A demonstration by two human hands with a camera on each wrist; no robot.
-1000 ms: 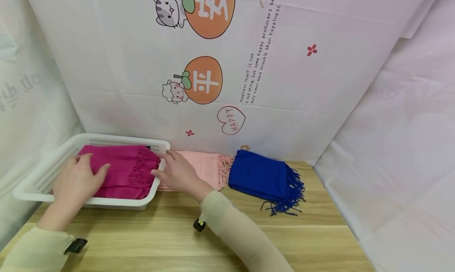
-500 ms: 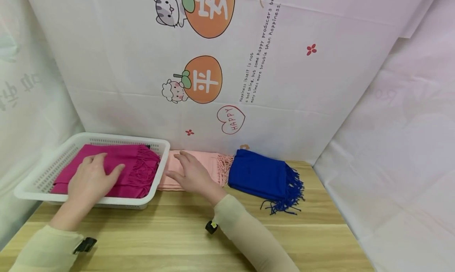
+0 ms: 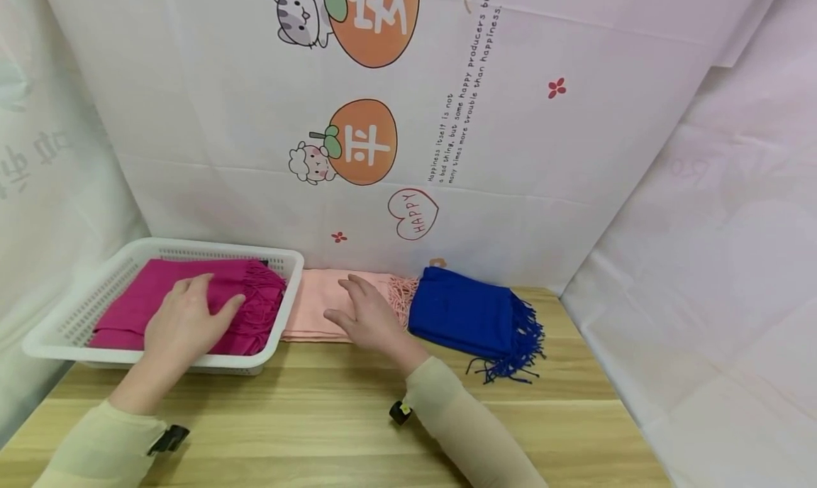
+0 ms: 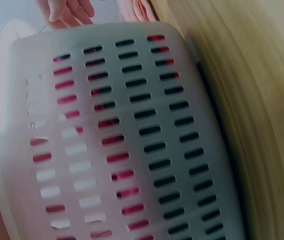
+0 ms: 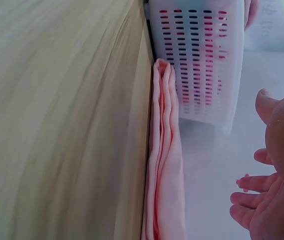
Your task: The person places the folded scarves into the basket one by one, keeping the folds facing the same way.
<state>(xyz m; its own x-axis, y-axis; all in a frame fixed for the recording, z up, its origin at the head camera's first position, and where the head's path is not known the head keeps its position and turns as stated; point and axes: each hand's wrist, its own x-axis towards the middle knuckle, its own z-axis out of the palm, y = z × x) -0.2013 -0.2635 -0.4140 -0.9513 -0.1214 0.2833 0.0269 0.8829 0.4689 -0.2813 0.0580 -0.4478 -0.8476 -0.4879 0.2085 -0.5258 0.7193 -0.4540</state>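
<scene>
Magenta scarf (image 3: 191, 296) lies folded in white basket (image 3: 64, 325), under left hand (image 3: 185, 321); fingers (image 3: 194, 284) straight, spread flat on cloth, gripping nothing. Right hand (image 3: 367, 318) over pale pink scarf (image 3: 315, 311), which lies on worktop (image 3: 319, 417) just beside basket; fingers (image 3: 351, 284) relaxed, open, holding nothing; right wrist view shows palm raised clear of cloth. Blue scarf (image 3: 462, 314) just right of right fingers, fringe trailing on worktop.

It looked like a staged recording booth: a light wooden tabletop (image 3: 523, 431) was boxed in by white cartoon-printed plastic sheeting (image 3: 447, 140) hung as backdrop and side walls.
</scene>
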